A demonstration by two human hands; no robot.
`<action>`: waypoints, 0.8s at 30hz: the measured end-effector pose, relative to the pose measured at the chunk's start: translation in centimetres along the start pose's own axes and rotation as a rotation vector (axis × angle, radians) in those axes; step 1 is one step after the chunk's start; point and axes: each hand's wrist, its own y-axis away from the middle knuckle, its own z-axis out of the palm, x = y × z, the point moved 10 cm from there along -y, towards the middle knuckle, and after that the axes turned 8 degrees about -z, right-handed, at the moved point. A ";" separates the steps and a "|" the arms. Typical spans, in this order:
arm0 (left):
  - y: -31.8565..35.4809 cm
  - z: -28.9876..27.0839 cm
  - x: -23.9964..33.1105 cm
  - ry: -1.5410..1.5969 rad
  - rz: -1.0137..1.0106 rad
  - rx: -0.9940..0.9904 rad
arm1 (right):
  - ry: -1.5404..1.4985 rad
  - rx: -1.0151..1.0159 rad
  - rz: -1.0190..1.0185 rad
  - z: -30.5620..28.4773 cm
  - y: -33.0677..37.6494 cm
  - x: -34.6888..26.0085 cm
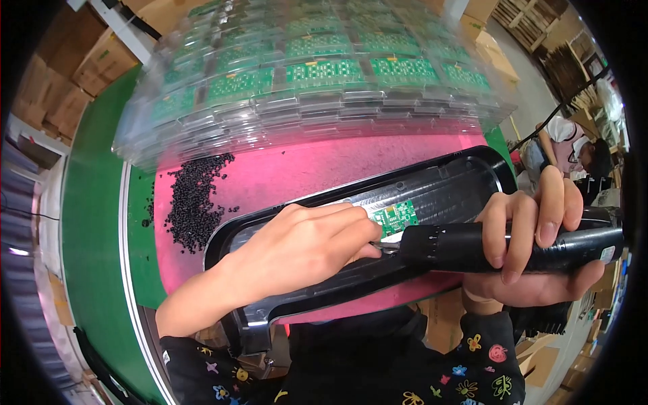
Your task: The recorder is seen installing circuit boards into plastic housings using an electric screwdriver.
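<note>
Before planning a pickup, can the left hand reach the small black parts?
Probably yes: the small black parts lie uncovered beside the black tray, though the left hand is at the tool tip.

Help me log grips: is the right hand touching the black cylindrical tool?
Touching. The head view shows the right hand with fingers curled over the black cylindrical tool.

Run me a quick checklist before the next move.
1. Black driver gripped in the right hand: ok.
2. Left hand at the driver's metal tip: ok.
3. Small part seated on that tip: cannot tell, the fingers block the view.
4. Green circuit board within the black tray's outline: ok, partly hidden.
5. Small black parts all on the pink mat: not ok, some lie on the green surface.
</note>
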 end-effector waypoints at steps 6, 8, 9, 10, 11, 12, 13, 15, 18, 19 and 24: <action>-0.1 0.4 -0.4 0.133 -0.035 -0.017 | 0.016 0.031 -0.060 0.2 0.3 -0.5; -0.1 0.6 -0.7 0.176 -0.059 -0.019 | 0.035 0.037 -0.086 0.4 0.6 -0.5; -0.1 0.7 -1.0 0.221 -0.079 -0.022 | 0.058 0.042 -0.114 0.3 0.6 -0.7; -0.1 0.7 -1.0 0.225 -0.078 -0.023 | 0.051 0.004 -0.092 0.5 0.6 -0.5; -0.2 0.7 -1.0 0.217 -0.090 -0.033 | 0.055 0.003 -0.091 0.5 0.6 -0.6; -0.2 0.8 -1.1 0.210 -0.101 -0.043 | 0.046 0.001 -0.090 0.5 0.6 -0.7; -0.3 0.9 -1.1 0.215 -0.098 -0.042 | 0.038 -0.001 -0.090 0.6 0.6 -0.8; 0.0 1.0 -1.8 0.195 -0.146 -0.041 | 0.058 0.005 -0.073 0.4 0.5 -0.8; 0.3 1.2 -2.7 0.111 -0.219 -0.030 | 0.111 -0.035 -0.104 0.2 -0.3 -1.7; 0.3 1.1 -2.6 0.123 -0.210 -0.031 | 0.141 -0.077 -0.100 0.1 -0.9 -2.1; 0.5 1.4 -3.3 -0.002 -0.290 -0.111 | 0.321 -0.145 0.166 -3.2 -1.2 1.3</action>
